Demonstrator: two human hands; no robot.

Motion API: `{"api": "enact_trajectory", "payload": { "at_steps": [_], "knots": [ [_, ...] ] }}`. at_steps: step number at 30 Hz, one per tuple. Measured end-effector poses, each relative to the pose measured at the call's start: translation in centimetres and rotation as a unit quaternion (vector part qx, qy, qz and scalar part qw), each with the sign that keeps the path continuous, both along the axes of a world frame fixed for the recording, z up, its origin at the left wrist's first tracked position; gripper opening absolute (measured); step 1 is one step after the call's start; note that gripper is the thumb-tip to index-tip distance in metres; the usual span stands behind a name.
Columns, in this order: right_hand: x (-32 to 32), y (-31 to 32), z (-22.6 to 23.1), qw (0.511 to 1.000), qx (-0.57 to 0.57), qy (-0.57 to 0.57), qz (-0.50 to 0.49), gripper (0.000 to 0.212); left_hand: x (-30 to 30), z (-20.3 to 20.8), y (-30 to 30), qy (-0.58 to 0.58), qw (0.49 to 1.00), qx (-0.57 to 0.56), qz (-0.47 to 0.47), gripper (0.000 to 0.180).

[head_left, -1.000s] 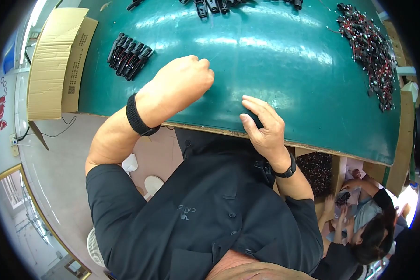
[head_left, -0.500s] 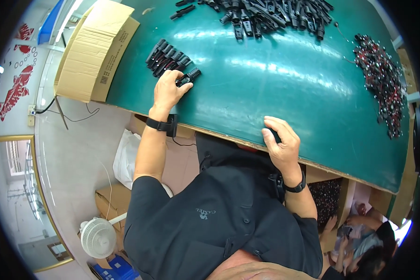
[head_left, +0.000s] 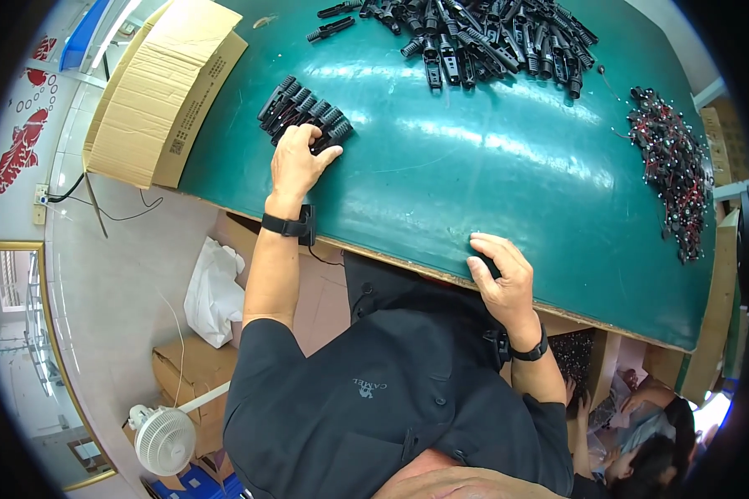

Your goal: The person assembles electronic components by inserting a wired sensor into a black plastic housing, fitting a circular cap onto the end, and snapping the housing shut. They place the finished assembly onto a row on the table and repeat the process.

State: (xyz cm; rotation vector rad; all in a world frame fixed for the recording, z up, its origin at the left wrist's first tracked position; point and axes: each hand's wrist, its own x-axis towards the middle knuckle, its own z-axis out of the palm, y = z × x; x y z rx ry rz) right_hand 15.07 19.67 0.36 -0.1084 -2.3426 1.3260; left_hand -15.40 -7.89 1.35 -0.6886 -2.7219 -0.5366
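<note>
We find the part (head_left: 336, 133) on the green table (head_left: 408, 208), at the right end of a row (head_left: 290, 106) of similar black parts. Its long axis runs diagonally, parallel to theirs, ribbed end pointing away and to the right. We note the left hand (head_left: 295, 166) pinching its near end between thumb and fingers. The right hand (head_left: 509, 287) rests by the table edge, thumb apart from curved fingers. Beyond, we locate a pile (head_left: 495, 41) of black parts.

Black parts with ribbed ends (head_left: 301, 109) lie side by side in a row on the green table (head_left: 399, 195).
</note>
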Motion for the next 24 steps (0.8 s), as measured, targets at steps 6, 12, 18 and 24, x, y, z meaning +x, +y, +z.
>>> {"api": "enact_trajectory", "payload": {
  "at_steps": [6,12,18,24],
  "knots": [
    [-0.5,0.7,0.7,0.998,0.046,-0.016,0.036,0.025,-0.4,0.0,-0.1,-0.003,1.000,0.007,-0.010,0.038],
    [-2.6,2.8,2.5,0.988,0.083,-0.045,0.119,0.027,-0.8,0.0,-0.6,0.003,1.000,0.011,-0.012,0.037],
    [-9.7,8.9,3.2,0.987,0.096,-0.079,0.097,0.031,3.8,1.7,1.4,-0.005,0.991,0.113,-0.069,0.037],
    [-22.9,14.0,1.8,0.971,0.184,-0.032,-0.146,0.036,8.9,0.2,4.0,-0.084,0.970,0.191,-0.123,0.038]
  ]
}}
